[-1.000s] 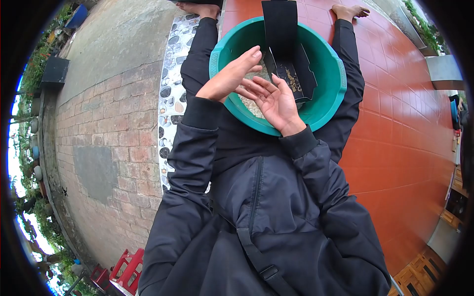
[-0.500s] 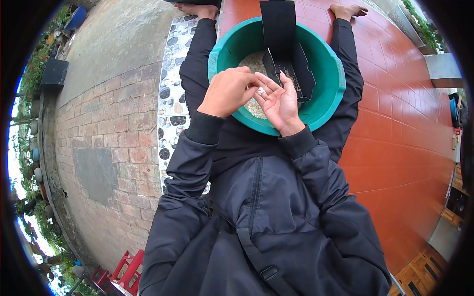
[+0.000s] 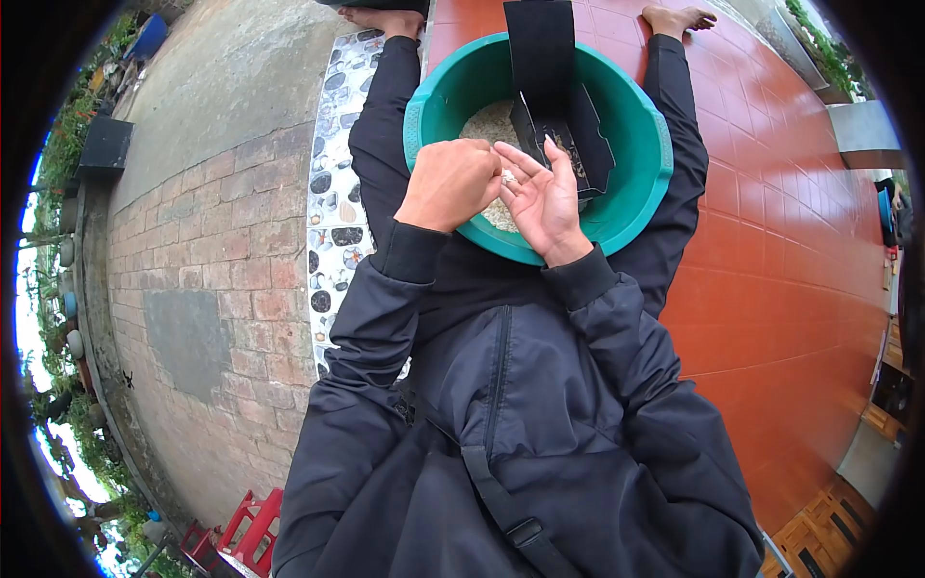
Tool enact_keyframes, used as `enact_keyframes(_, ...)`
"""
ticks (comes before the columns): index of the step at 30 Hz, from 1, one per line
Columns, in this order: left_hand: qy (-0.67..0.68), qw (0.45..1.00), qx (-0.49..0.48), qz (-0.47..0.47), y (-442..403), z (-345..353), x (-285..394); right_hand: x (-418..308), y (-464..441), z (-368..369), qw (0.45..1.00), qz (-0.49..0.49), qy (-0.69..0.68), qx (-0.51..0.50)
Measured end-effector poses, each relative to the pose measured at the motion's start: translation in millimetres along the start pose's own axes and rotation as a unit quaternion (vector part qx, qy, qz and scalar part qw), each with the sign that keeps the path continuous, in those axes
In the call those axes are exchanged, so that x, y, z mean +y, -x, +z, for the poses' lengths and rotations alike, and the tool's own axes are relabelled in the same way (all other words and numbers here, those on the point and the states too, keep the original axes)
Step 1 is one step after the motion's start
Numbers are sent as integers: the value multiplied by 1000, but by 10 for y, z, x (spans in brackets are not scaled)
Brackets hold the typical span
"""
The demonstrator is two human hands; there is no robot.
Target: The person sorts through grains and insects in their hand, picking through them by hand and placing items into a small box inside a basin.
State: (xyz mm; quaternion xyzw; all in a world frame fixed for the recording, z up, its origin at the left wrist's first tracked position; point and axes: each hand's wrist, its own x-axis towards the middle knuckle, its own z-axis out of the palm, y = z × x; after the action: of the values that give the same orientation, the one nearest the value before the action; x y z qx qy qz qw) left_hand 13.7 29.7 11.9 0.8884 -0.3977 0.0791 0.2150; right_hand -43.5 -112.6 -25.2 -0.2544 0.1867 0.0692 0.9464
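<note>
Two bare hands meet above the near left part of a green basin (image 3: 636, 207), which stands between the person's outstretched legs. The left hand (image 3: 450, 183) is back up, its fingers curled in, with the fingertips hidden at the edge of the other palm; whether they pinch anything I cannot tell. The right hand (image 3: 546, 207) is open and palm up, thumb raised, with a few small pale bits (image 3: 509, 178) lying on its fingers.

Loose pale grains (image 3: 489, 123) cover the visible left part of the basin's bottom. Beside them, inside the basin, sits an open black box (image 3: 595, 149), one tall panel (image 3: 540, 58) standing upright at its far end and rising past the basin's rim. Small yellowish bits or marks show within the box, too small to tell which.

Glossy red tiles (image 3: 771, 289) spread to the right. Along the left leg runs a strip of pebble-patterned tiles (image 3: 332, 183), with brick paving (image 3: 202, 241) beyond it and a red plastic stool (image 3: 252, 528) at the lower left.
</note>
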Motion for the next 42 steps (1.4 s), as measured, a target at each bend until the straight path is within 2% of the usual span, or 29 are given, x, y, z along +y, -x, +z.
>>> enact_keyframes(6,-26,999,1,22,-45,-17,-43,9,-2,-17,999,1,43,-11)
enact_keyframes(9,22,999,24,8,-53,-83,-99,8,-13,-12,994,32,96,-34)
enact_keyframes(11,21,999,19,-41,-44,-156,-153,22,-4,-4,988,61,130,-61)
enact_keyframes(13,20,998,24,-51,-39,-209,-198,19,27,11,982,80,159,-70)
enact_keyframes(17,29,994,57,-90,-19,-262,-256,-10,79,45,984,89,142,-53)
enact_keyframes(22,48,992,61,-99,39,-237,-279,21,75,-5,983,-27,176,-52)
enact_keyframes(35,104,986,76,-103,26,-229,-304,1,107,-34,975,-62,212,5)
enact_keyframes(40,172,981,39,-78,-133,-149,-235,-261,269,-60,941,-212,257,57)
enact_keyframes(42,158,985,24,-58,-307,-21,-219,-432,319,-212,925,-266,261,78)
